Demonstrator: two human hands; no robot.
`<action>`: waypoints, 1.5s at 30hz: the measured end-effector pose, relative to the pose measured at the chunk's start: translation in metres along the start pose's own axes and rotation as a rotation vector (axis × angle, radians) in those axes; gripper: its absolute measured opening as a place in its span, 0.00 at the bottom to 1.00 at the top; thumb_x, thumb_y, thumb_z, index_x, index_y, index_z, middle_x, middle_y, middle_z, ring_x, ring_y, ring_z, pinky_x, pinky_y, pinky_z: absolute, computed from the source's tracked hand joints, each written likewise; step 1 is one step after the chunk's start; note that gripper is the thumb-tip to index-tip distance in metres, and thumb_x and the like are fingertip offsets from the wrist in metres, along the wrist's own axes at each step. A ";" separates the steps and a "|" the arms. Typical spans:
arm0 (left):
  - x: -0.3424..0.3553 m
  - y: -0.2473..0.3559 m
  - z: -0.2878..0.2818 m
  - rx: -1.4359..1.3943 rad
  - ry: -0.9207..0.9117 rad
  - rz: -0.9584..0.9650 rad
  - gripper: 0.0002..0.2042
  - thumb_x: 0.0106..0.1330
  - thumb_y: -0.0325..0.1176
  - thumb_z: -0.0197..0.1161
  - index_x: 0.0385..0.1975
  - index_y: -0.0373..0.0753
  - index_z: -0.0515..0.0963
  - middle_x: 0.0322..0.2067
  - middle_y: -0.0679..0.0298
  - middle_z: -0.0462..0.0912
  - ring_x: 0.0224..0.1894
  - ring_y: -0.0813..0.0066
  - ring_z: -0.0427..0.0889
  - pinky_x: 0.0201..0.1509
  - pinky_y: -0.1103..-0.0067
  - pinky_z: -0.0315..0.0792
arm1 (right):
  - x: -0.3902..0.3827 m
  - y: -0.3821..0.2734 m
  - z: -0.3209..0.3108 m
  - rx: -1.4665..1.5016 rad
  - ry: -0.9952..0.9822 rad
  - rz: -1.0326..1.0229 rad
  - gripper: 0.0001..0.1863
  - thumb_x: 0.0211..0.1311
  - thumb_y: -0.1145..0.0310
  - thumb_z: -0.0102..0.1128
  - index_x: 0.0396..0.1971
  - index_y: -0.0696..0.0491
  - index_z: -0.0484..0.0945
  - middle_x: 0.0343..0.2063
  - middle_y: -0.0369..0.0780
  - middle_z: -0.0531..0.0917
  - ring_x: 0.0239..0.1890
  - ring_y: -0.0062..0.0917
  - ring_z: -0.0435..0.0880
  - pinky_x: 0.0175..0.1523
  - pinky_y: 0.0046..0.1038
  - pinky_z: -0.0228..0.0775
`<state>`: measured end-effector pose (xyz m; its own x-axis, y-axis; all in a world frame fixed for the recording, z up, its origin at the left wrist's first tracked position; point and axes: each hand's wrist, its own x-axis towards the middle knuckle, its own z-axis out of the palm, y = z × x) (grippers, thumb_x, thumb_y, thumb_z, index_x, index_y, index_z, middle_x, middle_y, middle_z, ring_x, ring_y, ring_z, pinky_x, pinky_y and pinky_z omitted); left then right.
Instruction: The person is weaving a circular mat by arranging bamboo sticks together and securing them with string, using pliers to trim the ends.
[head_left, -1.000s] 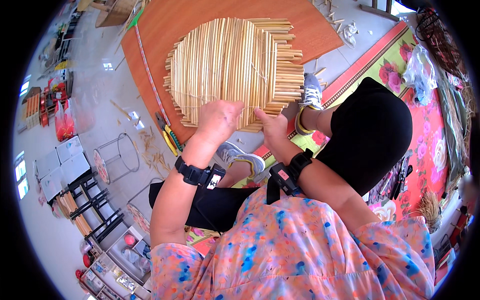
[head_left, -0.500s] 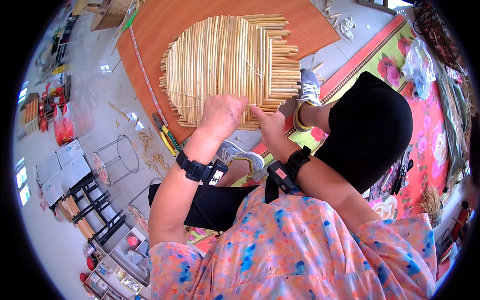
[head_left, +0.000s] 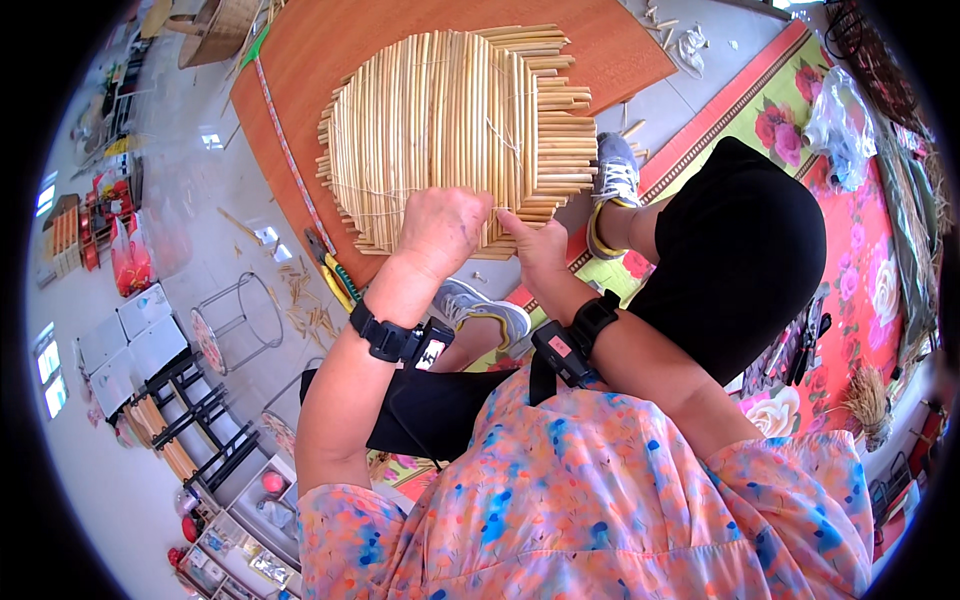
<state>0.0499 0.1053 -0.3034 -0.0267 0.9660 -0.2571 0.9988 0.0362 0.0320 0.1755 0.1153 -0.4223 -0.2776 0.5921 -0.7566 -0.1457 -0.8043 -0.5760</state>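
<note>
A reddish-brown counter (head_left: 290,95) carries a round stalk mat (head_left: 420,120), whose near and right parts reach past the counter's edge. A thin patterned stick (head_left: 288,145) with a green end runs along the left edge, and yellow-handled pliers (head_left: 337,282) sit by the near left corner, partly past it. Pale floor tiles (head_left: 665,100) hold stalk scraps (head_left: 310,312), a wire stool (head_left: 208,338), a basket (head_left: 215,32) and a red bag (head_left: 130,258). On the flowered rug (head_left: 875,325) are a clear bag (head_left: 840,130) and a straw bundle (head_left: 868,398).

Pale stalk mat (head_left: 420,120), rounded left, ragged right
</note>
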 end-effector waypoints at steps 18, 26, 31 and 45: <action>0.006 0.005 -0.006 0.031 -0.026 0.043 0.04 0.54 0.32 0.61 0.21 0.43 0.81 0.21 0.59 0.82 0.26 0.59 0.84 0.28 0.68 0.78 | 0.002 -0.001 -0.003 -0.067 -0.009 0.047 0.19 0.49 0.71 0.76 0.40 0.61 0.81 0.36 0.40 0.86 0.34 0.22 0.84 0.38 0.26 0.76; 0.007 0.005 -0.006 0.035 -0.022 0.065 0.04 0.54 0.31 0.62 0.20 0.43 0.81 0.20 0.59 0.82 0.26 0.60 0.85 0.27 0.68 0.78 | 0.001 0.000 -0.002 -0.005 -0.004 0.007 0.20 0.48 0.70 0.77 0.39 0.61 0.80 0.34 0.40 0.85 0.32 0.22 0.83 0.36 0.27 0.76; 0.011 0.003 -0.005 0.011 -0.024 0.092 0.04 0.54 0.30 0.60 0.20 0.42 0.81 0.20 0.58 0.82 0.26 0.58 0.84 0.28 0.67 0.78 | 0.002 0.000 -0.002 -0.038 0.005 0.007 0.19 0.48 0.70 0.77 0.38 0.62 0.80 0.33 0.40 0.85 0.31 0.22 0.83 0.35 0.26 0.76; 0.024 0.002 0.000 0.066 -0.076 0.113 0.06 0.54 0.36 0.62 0.19 0.46 0.83 0.21 0.59 0.84 0.26 0.61 0.86 0.28 0.68 0.79 | 0.005 0.005 -0.001 0.046 -0.011 -0.038 0.19 0.47 0.71 0.77 0.38 0.60 0.79 0.31 0.38 0.84 0.25 0.20 0.79 0.26 0.24 0.69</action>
<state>0.0512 0.1280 -0.3098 0.0871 0.9406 -0.3283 0.9958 -0.0914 0.0022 0.1744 0.1144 -0.4289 -0.2816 0.6220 -0.7306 -0.2000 -0.7828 -0.5893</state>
